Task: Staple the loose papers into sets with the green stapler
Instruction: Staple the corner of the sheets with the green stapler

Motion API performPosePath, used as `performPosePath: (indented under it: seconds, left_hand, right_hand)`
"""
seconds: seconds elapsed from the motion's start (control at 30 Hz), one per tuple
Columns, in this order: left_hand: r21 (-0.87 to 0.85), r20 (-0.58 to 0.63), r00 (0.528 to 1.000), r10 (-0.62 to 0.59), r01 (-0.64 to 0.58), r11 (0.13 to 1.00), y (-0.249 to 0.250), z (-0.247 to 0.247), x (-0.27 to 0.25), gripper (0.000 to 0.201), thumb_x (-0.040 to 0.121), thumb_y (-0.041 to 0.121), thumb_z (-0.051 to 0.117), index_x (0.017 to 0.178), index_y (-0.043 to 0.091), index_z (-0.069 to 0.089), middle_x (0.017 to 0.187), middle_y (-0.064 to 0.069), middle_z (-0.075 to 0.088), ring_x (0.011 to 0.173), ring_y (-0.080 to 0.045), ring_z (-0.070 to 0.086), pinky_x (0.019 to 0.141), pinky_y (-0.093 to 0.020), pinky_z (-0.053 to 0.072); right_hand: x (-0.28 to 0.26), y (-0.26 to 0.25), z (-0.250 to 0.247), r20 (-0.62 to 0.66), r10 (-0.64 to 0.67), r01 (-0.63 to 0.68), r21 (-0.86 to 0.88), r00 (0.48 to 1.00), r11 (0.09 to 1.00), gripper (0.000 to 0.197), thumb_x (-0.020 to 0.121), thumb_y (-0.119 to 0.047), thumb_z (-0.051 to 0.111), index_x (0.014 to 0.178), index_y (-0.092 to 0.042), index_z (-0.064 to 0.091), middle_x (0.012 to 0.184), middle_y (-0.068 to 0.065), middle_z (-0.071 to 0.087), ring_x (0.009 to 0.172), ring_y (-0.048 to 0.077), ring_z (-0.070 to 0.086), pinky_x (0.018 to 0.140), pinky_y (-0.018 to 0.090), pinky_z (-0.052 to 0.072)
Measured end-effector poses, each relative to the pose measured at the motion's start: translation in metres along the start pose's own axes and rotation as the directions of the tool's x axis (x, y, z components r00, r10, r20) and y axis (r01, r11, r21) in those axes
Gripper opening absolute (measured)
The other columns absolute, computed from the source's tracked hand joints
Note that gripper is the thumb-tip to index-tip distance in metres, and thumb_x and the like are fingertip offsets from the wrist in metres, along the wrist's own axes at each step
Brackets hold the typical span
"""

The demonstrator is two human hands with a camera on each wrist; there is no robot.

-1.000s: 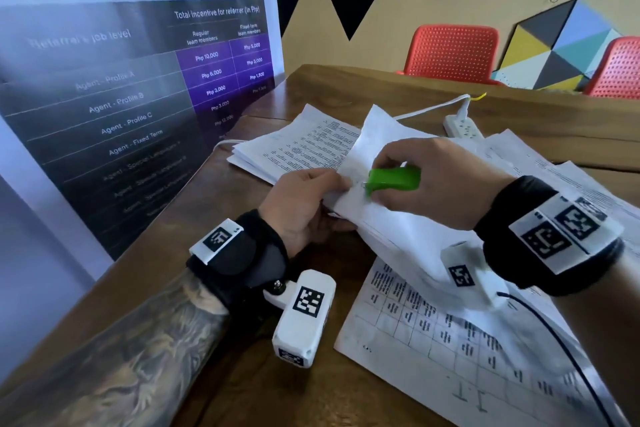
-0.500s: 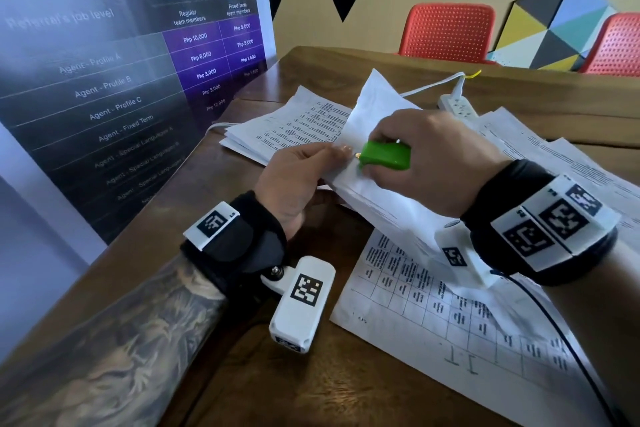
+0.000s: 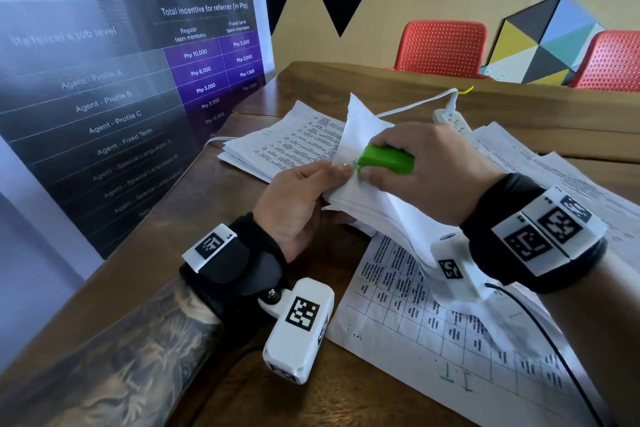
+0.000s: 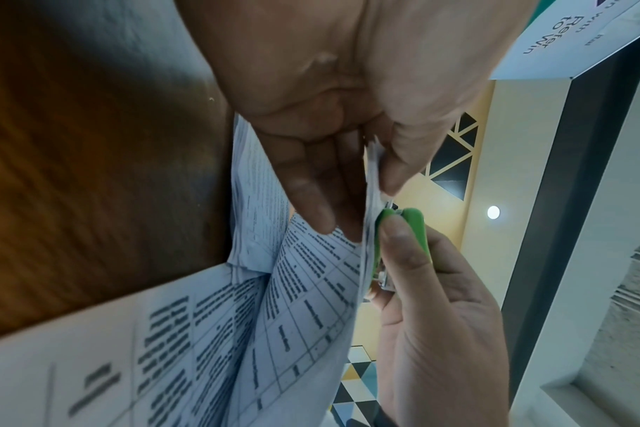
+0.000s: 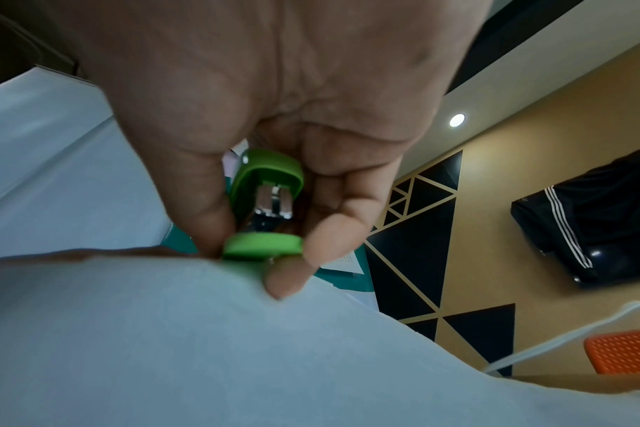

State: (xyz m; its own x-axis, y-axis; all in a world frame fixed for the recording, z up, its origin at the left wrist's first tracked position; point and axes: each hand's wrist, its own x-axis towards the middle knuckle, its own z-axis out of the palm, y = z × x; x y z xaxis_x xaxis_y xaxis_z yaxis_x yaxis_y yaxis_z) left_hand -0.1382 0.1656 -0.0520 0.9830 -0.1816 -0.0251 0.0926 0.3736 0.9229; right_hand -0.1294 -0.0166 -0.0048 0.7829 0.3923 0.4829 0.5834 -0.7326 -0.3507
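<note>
My right hand (image 3: 415, 166) grips the small green stapler (image 3: 388, 159), its nose at the corner of a lifted set of white papers (image 3: 363, 198). My left hand (image 3: 304, 198) pinches that same corner, thumb on top and fingers beneath. In the left wrist view the green stapler (image 4: 402, 231) sits against the edge of the held sheets (image 4: 311, 289), just past my left thumb. The right wrist view looks at the stapler (image 5: 267, 202) from behind, between my thumb and fingers, with the paper (image 5: 165, 346) bulging below it.
A stack of printed papers (image 3: 287, 146) lies beyond my left hand. More sheets (image 3: 571, 177) spread to the right, and a table-form page (image 3: 433, 333) lies in front. A white power strip (image 3: 452, 120) with its cable sits at the back. A banner (image 3: 121, 97) stands left; orange chairs (image 3: 443, 45) stand behind the wooden table (image 3: 207, 253).
The held set of papers has been raised a little off the table, and both hands have risen with it. The stapler stays at the same corner.
</note>
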Motion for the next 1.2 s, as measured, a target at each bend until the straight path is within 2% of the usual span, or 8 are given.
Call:
performPosePath:
  seconds: [0.27,0.4,0.6,0.67,0.73,0.87,1.0,1.2]
  left_hand:
    - [-0.060,-0.027,0.999,0.022,-0.023,0.998,-0.004,0.000,0.002,0.021,0.085,0.014,0.068,0.098,-0.003,0.071,0.092,-0.020,0.070,0.071,-0.026,0.066,0.065,-0.036,0.061]
    - [-0.063,-0.025,1.000,0.016,-0.017,0.998,-0.006,0.000,0.002,0.018,0.091,0.011,0.065,0.100,-0.003,0.070,0.097,-0.022,0.068,0.075,-0.028,0.065,0.070,-0.039,0.060]
    - [-0.083,-0.012,1.000,0.007,-0.008,0.997,-0.006,0.000,0.004,0.024,0.080,0.017,0.071,0.097,0.000,0.072,0.102,-0.024,0.067,0.083,-0.030,0.063,0.081,-0.044,0.056]
    - [-0.091,-0.007,1.000,0.004,-0.005,0.996,-0.006,-0.001,0.004,0.018,0.082,0.016,0.070,0.093,0.003,0.073,0.097,-0.021,0.069,0.081,-0.029,0.064,0.075,-0.041,0.058]
    - [-0.093,0.002,1.000,-0.002,0.002,0.996,-0.006,-0.002,0.004,0.015,0.085,0.016,0.068,0.092,0.003,0.074,0.096,-0.020,0.069,0.080,-0.028,0.065,0.077,-0.042,0.059]
    - [-0.074,0.009,1.000,-0.002,0.002,0.997,-0.006,-0.002,0.004,0.013,0.091,0.014,0.065,0.091,0.004,0.073,0.092,-0.017,0.071,0.076,-0.026,0.068,0.072,-0.039,0.062]
    - [-0.034,-0.008,1.000,0.001,-0.001,0.999,-0.003,-0.001,0.003,0.014,0.095,0.013,0.063,0.094,0.002,0.071,0.081,-0.013,0.071,0.066,-0.020,0.069,0.057,-0.032,0.059]
    - [0.113,-0.014,0.999,-0.051,0.053,0.992,0.000,-0.004,0.003,0.007,0.090,0.012,0.068,0.089,0.006,0.072,0.079,-0.012,0.070,0.059,-0.019,0.066,0.048,-0.027,0.056]
  right_hand:
    - [-0.003,-0.007,-0.001,0.056,0.034,-0.031,-0.049,0.998,0.998,0.015,0.079,-0.036,0.072,0.086,-0.025,0.065,0.082,-0.009,0.063,0.076,0.013,0.055,0.068,0.031,0.046]
    - [-0.004,-0.008,-0.002,0.062,0.039,-0.034,-0.072,0.997,0.997,0.016,0.079,-0.036,0.072,0.087,-0.024,0.064,0.083,-0.009,0.062,0.077,0.015,0.055,0.066,0.030,0.044]
    - [-0.004,-0.009,0.002,0.055,-0.012,0.017,-0.094,0.998,0.995,0.016,0.081,-0.032,0.071,0.090,-0.020,0.065,0.085,-0.006,0.060,0.078,0.018,0.054,0.071,0.037,0.048]
    - [-0.003,-0.009,0.003,0.046,-0.020,0.025,-0.100,0.999,0.995,0.017,0.083,-0.034,0.070,0.092,-0.019,0.066,0.085,-0.005,0.060,0.078,0.018,0.055,0.072,0.039,0.049]
    - [-0.003,-0.008,0.004,0.037,-0.022,0.025,-0.091,0.999,0.996,0.020,0.085,-0.037,0.070,0.092,-0.019,0.066,0.084,-0.004,0.061,0.078,0.019,0.055,0.071,0.037,0.049]
    - [-0.002,-0.002,0.002,0.071,0.028,-0.024,-0.065,0.997,0.998,0.022,0.088,-0.044,0.066,0.095,-0.023,0.067,0.084,-0.007,0.064,0.077,0.015,0.056,0.066,0.027,0.042]
    - [0.001,0.004,0.000,0.108,0.072,-0.070,-0.022,0.992,0.997,0.023,0.088,-0.046,0.065,0.098,-0.026,0.068,0.083,-0.007,0.065,0.076,0.011,0.058,0.062,0.020,0.040]
    - [0.001,0.006,-0.002,0.095,-0.031,0.033,-0.016,0.995,0.999,0.022,0.083,-0.041,0.073,0.097,-0.025,0.068,0.090,-0.010,0.064,0.082,0.011,0.057,0.073,0.027,0.046]
